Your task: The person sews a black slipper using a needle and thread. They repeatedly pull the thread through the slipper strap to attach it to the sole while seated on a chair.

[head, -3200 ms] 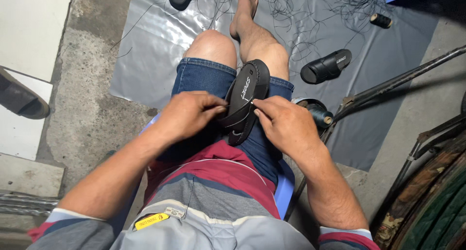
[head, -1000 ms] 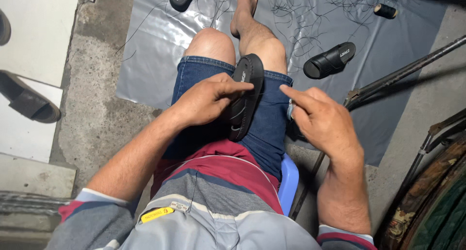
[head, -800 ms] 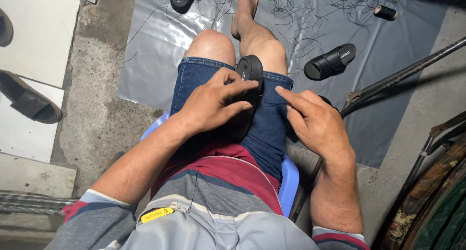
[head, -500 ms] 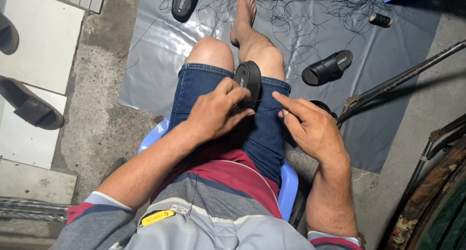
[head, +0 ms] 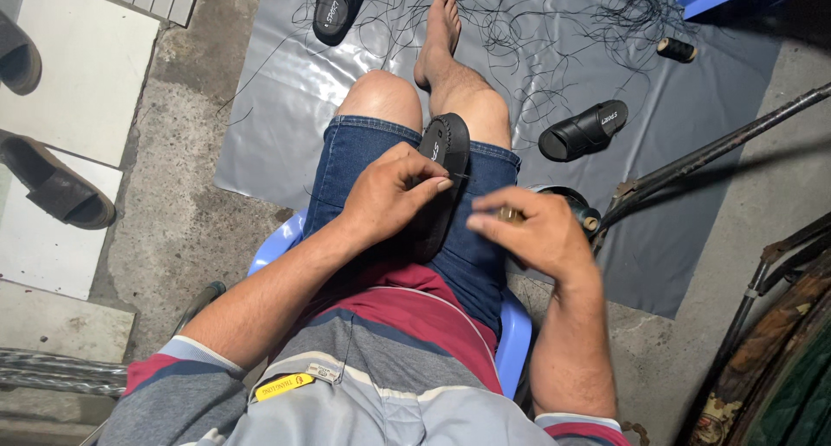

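The left hand (head: pixel 394 195) lies on a black sandal (head: pixel 441 182) that rests on the person's lap, between the thighs in blue denim shorts, and its fingertips are pressed together in a pinch at the sandal's edge. The right hand (head: pixel 532 234) is just beside the sandal, not touching it, its fingers curled and closed around something small that I cannot tell. Another black sandal (head: pixel 584 132) lies on the grey plastic sheet (head: pixel 277 109) near its right edge, among loose black threads (head: pixel 519 31).

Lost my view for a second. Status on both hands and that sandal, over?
Left hand pinching the black sandal on the lap. Right hand beside it, fingers closed, contents unclear. Loose thread on the sheet, nothing blocking.
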